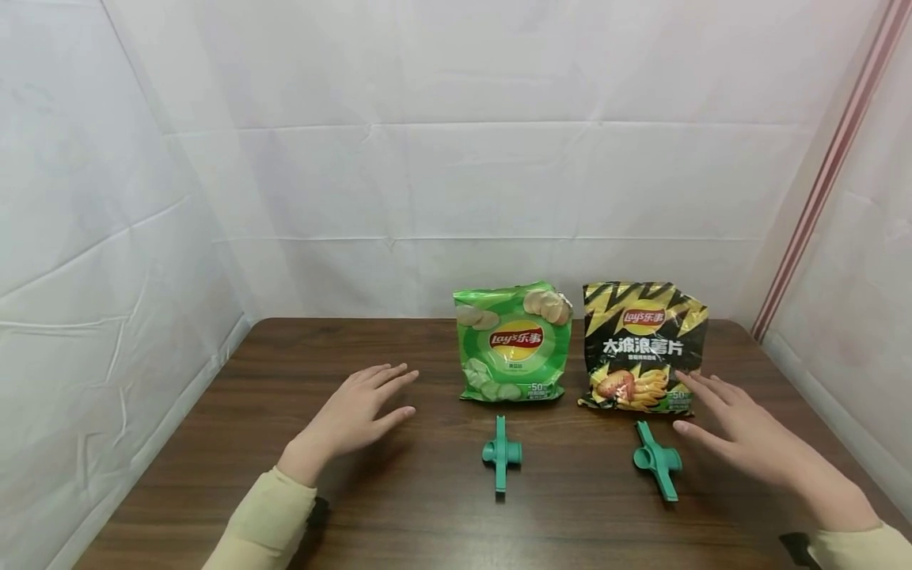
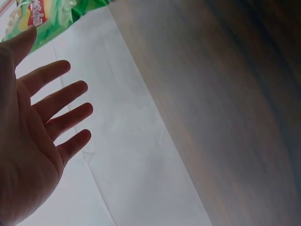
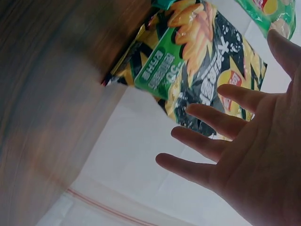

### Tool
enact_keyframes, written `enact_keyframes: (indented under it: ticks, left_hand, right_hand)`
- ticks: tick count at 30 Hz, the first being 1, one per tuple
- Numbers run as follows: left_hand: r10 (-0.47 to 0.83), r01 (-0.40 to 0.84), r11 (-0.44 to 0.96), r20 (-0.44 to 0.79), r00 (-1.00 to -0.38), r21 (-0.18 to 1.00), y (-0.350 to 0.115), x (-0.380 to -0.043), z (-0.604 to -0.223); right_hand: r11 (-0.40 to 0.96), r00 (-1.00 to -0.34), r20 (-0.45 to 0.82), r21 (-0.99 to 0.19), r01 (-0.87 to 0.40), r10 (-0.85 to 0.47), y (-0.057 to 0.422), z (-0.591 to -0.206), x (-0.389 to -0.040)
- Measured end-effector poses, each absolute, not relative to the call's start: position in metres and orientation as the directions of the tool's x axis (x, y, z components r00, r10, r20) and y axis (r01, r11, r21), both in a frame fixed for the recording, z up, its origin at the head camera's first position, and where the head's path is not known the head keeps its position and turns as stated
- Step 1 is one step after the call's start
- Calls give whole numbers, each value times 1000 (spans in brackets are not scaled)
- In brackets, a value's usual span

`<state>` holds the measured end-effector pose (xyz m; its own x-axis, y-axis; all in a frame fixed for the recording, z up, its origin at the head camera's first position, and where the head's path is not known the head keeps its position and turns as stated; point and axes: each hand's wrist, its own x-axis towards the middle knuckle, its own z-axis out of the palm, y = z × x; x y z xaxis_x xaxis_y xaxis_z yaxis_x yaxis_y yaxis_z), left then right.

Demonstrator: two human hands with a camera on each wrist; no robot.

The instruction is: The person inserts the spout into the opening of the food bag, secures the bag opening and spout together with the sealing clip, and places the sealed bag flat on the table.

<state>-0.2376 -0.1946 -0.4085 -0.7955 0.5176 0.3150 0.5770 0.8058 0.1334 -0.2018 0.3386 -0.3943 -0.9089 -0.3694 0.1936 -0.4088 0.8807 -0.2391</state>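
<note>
In the head view my left hand [image 1: 356,412] hovers over the table's left part, fingers spread and nothing in them. A green Lay's chip bag [image 1: 514,344] stands upright to its right. My right hand [image 1: 748,431] is held out on the right with straight fingers, its fingertips overlapping the lower right of a black and yellow Lay's chip bag [image 1: 641,348]. Before the green bag lies a teal bag clip [image 1: 501,454]. A second teal bag clip [image 1: 658,460], slightly tilted, lies before the black bag, close to my right thumb. Both palms show bare in the wrist views.
The dark wooden table [image 1: 235,443] reaches back to a white cloth backdrop [image 1: 427,182]. White cloth also hangs along both sides, with a red-striped edge [image 1: 826,174] at the right corner. Both chip bags stand near the table's back edge.
</note>
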Motion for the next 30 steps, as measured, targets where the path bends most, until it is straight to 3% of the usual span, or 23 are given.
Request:
enact_keyframes:
  ticks: [13,23,30]
  left_hand:
    - [561,612,776,277,-780,152,-176,-238,-403]
    - [585,636,756,277,-762,151,-169,-239,-403]
    - [601,648,746,263,-755,154,-162,-241,-404]
  right_hand:
    - [867,-907,143,-265,-421,-397,314,-397,-203]
    - [817,-892,101,-366,-446,-441,290,-395,-204]
    - [786,-858,142,-350,-510,-494,276,-397,-207]
